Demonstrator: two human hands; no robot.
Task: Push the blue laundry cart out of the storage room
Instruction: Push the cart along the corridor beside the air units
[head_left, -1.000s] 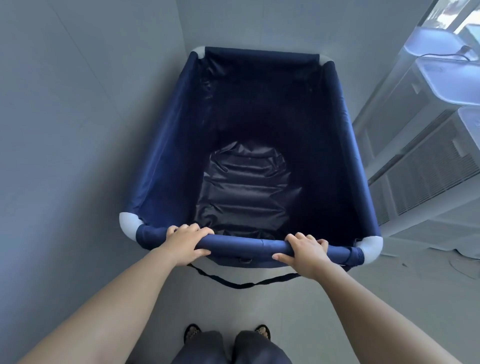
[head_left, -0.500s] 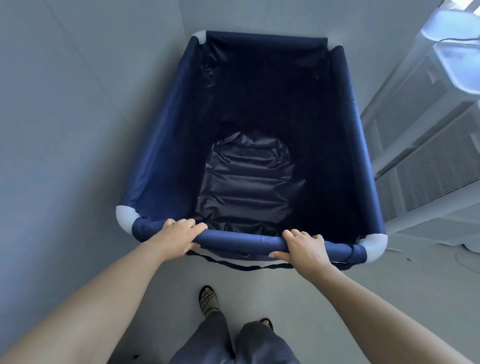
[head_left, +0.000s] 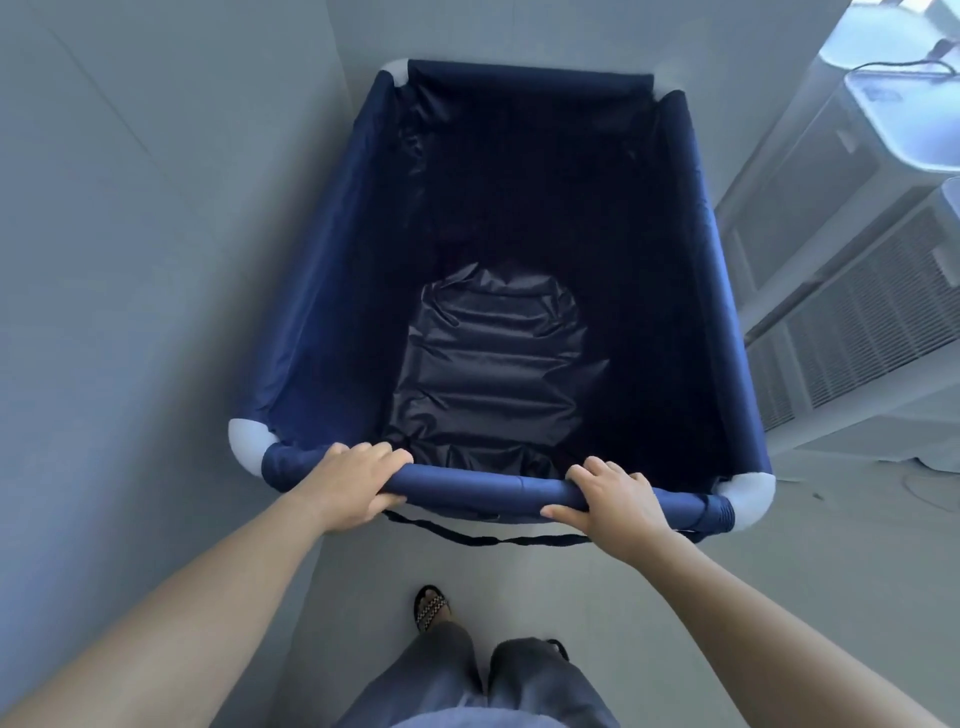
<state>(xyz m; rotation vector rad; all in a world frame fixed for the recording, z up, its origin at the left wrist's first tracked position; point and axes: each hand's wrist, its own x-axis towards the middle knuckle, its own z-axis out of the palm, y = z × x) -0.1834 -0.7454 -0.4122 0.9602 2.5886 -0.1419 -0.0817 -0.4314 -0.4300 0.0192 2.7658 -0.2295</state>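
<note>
The blue laundry cart (head_left: 322, 291) fills the middle of the head view, a deep navy fabric bin with white corner joints and a dark, empty, crumpled bottom. Its near top rail (head_left: 478, 486) runs across in front of me. My left hand (head_left: 358, 480) is wrapped over the left part of that rail. My right hand (head_left: 613, 496) grips the right part, fingers curled over the top. A black strap (head_left: 483, 539) hangs below the rail.
A grey wall (head_left: 130, 260) runs close along the cart's left side and another wall stands just beyond its far end. White appliances with vent grilles (head_left: 852, 332) line the right. Grey floor (head_left: 831, 519) lies open to the right; my sandalled foot (head_left: 430, 605) steps below.
The cart has rolled slightly while both hands kept their grip on the rail. My left foot has stepped forward, and the appliances have shifted to the right in the view.
</note>
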